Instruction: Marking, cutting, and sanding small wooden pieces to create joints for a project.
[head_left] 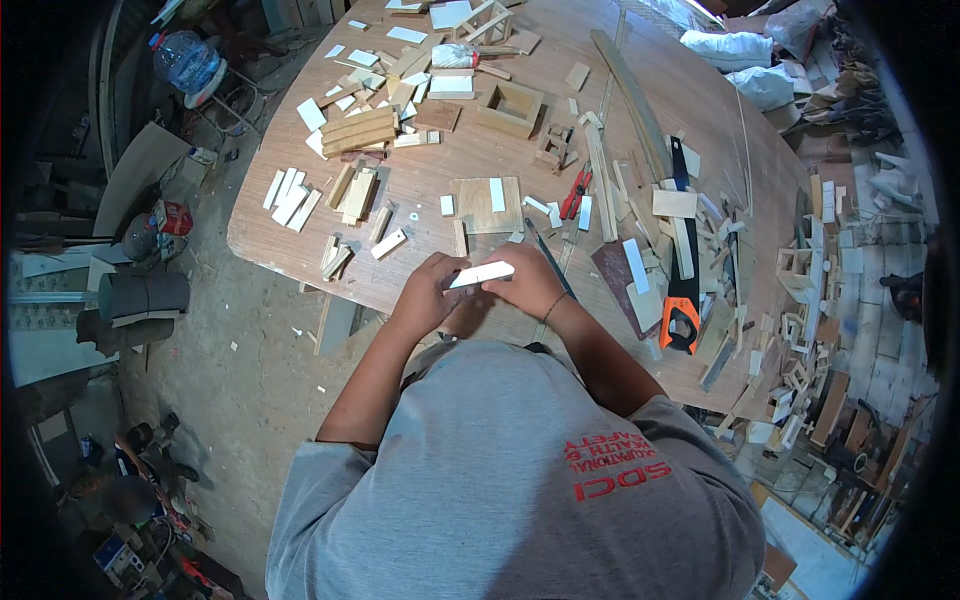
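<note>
My left hand [428, 290] and my right hand [530, 282] hold a short, narrow white piece [482, 273] between them at the front edge of the wooden table [270, 235], fingers closed on its two ends. Just beyond my hands lie a square light wooden board [475, 210] with a white strip [497, 195] on it, and a dark thin rod [535, 236] beside my right hand. Red-handled pliers [577, 192] lie further back. What my fingers do underneath the piece is hidden.
Loose wood blocks [360, 130] and an open wooden box [508, 108] cover the back left. A handsaw with an orange handle [682, 322], long boards [630, 90] and a maroon panel [622, 280] are on the right. A water bottle [187, 62] stands off the left edge.
</note>
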